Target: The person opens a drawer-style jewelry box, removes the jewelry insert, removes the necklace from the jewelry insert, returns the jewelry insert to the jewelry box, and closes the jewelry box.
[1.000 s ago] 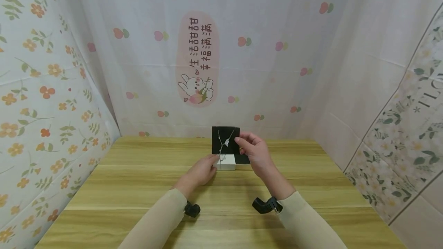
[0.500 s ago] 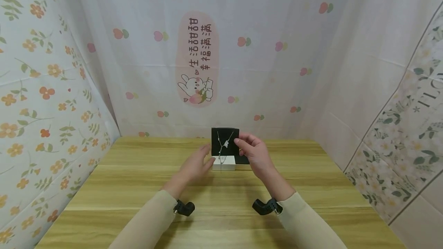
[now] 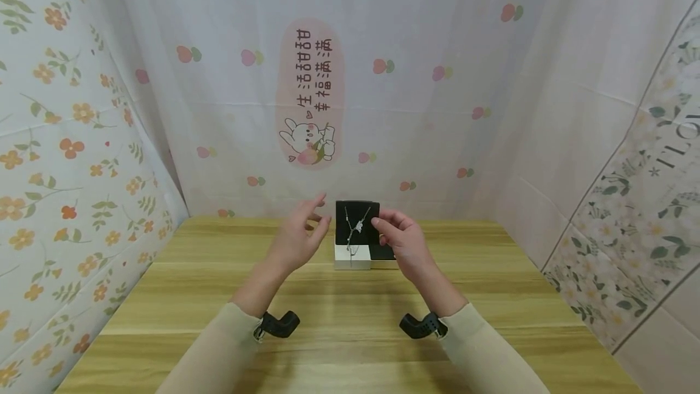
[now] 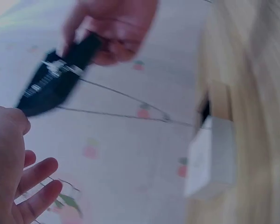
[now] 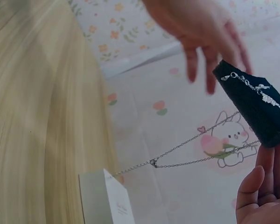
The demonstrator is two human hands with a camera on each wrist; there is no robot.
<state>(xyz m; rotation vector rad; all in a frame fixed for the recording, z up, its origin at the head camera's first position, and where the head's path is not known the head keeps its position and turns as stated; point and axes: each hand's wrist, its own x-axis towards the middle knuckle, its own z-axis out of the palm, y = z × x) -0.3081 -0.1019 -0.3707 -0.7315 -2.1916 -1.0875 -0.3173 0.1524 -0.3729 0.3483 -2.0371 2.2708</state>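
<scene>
We see the right hand [image 3: 407,241] grasping a black jewellery pad [image 3: 356,215] by its right edge, thumb in front and fingers behind, raised above the counter [image 3: 339,333]. On its face lies a silver necklace [image 3: 359,227] with a glittering pendant, its chain drooping in a long loop toward a small white box [image 3: 352,256]. Beside that box, we find a tan-edged tray [image 3: 383,253] with a black inside. Our left hand [image 3: 297,237] hovers just left of the pad, fingers loosely spread, holding nothing.
</scene>
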